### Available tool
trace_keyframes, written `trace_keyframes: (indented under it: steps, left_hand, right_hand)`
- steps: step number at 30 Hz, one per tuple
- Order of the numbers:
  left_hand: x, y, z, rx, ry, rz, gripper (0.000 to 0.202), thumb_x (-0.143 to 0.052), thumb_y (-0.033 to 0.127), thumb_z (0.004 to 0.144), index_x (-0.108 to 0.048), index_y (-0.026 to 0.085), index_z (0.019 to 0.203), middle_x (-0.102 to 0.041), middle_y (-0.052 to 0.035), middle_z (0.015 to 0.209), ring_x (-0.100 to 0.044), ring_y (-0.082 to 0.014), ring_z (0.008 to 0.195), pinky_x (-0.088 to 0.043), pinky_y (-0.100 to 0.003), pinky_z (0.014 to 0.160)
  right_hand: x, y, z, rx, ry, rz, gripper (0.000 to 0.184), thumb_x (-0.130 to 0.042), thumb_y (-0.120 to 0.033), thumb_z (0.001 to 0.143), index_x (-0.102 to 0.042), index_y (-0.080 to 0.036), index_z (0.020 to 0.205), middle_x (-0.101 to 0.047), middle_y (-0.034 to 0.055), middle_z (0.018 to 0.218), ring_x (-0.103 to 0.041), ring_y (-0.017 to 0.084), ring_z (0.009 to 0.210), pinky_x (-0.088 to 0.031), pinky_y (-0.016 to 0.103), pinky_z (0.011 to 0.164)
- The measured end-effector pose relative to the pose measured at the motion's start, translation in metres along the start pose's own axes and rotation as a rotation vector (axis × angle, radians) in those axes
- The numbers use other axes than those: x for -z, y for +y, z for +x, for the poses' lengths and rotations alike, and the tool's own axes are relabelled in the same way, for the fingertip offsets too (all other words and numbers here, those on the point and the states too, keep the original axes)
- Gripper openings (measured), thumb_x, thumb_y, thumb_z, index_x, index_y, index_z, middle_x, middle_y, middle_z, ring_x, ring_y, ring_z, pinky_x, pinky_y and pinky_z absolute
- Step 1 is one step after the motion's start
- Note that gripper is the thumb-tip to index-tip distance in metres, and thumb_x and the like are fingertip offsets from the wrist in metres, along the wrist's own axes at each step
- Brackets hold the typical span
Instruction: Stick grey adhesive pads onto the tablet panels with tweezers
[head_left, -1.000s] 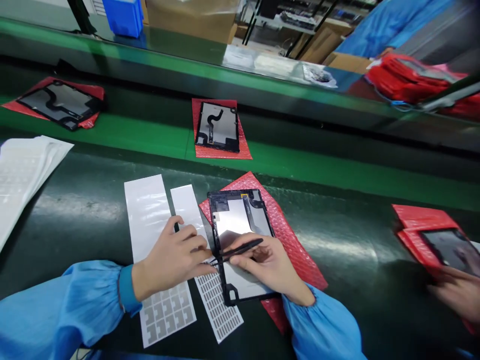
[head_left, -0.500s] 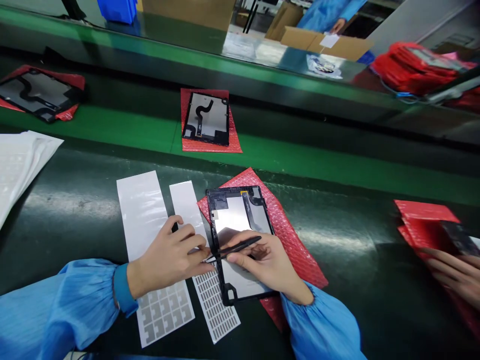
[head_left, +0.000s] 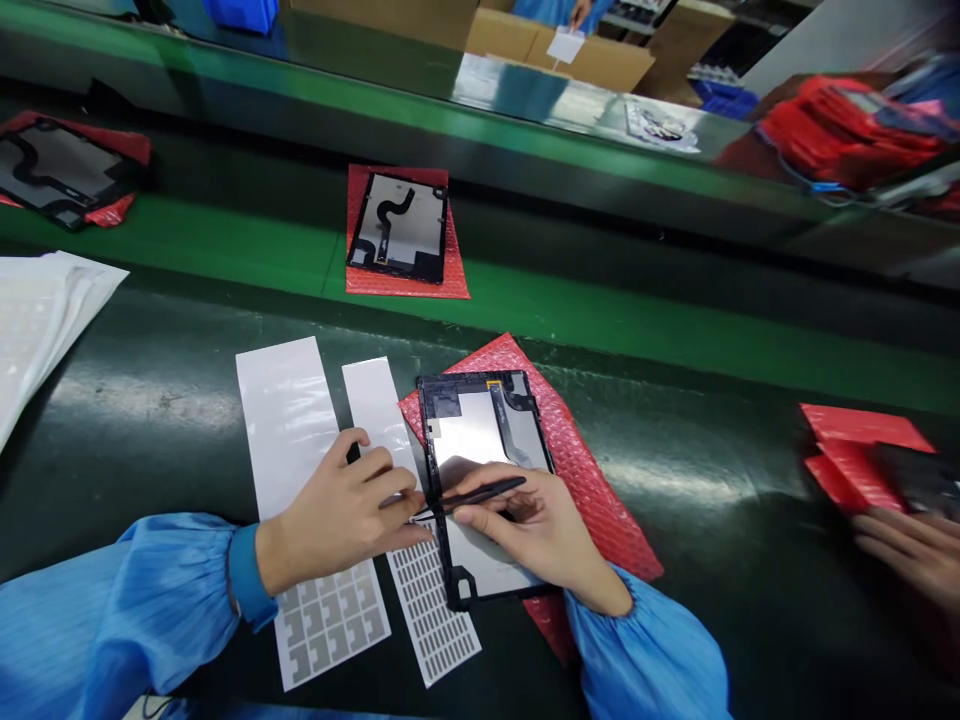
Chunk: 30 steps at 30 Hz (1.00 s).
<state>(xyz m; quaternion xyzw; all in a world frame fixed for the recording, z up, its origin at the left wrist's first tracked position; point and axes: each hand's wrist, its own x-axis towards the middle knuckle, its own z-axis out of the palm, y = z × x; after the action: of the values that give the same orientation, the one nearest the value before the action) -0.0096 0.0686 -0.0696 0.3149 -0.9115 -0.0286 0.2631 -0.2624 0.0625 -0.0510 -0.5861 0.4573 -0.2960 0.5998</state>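
Black tweezers (head_left: pixel 489 490) are gripped in my right hand (head_left: pixel 544 525), their tips pointing left. That hand rests over a tablet screen panel (head_left: pixel 469 430) with a black frame and a silvery back. Beneath the panel lies a red bubble-wrap bag (head_left: pixel 600 500). My left hand (head_left: pixel 349 510) meets the tweezer tips at the panel's left edge, thumb and fingertips drawn together; whatever is between them is too small to make out. Under and beside this hand are a narrow sheet of small grey stickers (head_left: pixel 435 605) and a wider sheet with larger grey stickers (head_left: pixel 334 625).
Another screen panel (head_left: pixel 409 225) on red bubble wrap lies on the green belt (head_left: pixel 247 245), with one more (head_left: pixel 56 165) at far left. White sheets (head_left: pixel 52 320) are stacked at left. On the right, another person's hand (head_left: pixel 911 545) touches a red bag (head_left: pixel 862 450).
The view has shifted slightly. My hands and the tweezers stay almost in the same place at the panel's edge. Across the bench, the person in blue appears farther left.
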Motion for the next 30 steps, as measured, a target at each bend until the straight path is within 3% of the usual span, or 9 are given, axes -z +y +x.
trace_keyframes:
  steps: [19,25,30]
  left_hand:
    - [0.0005,-0.0002,0.0002,0.008,-0.009,0.018,0.031,-0.067,0.050,0.100,-0.071,0.019,0.099,-0.067,0.0016,0.090,-0.052,-0.0170,0.085,-0.035,-0.044,0.089]
    - [0.0019,0.0003,0.0010,0.002,0.007,0.026,0.030,-0.069,0.049,0.098,-0.071,0.019,0.098,-0.066,0.0019,0.089,-0.052,-0.0166,0.084,-0.034,-0.043,0.090]
    - [0.0017,0.0001,0.0023,0.002,0.020,0.028,0.029,-0.070,0.048,0.098,-0.071,0.019,0.097,-0.065,0.0017,0.087,-0.052,-0.0168,0.083,-0.034,-0.042,0.090]
  right_hand:
    - [-0.0013,-0.0017,0.0000,0.020,0.036,-0.061,0.021,-0.088,-0.033,0.084,-0.078,-0.017,0.095,-0.079,0.0065,0.085,-0.072,0.017,0.059,-0.058,0.020,0.050]
    - [0.0004,-0.0034,0.0003,0.027,-0.011,-0.022,0.019,-0.087,-0.030,0.085,-0.078,-0.020,0.098,-0.080,0.0077,0.096,-0.079,0.022,0.078,-0.065,0.024,0.066]
    - [0.0010,-0.0038,0.0017,0.028,-0.013,-0.001,0.018,-0.088,-0.027,0.085,-0.078,-0.019,0.097,-0.080,0.0081,0.094,-0.080,0.023,0.079,-0.066,0.024,0.067]
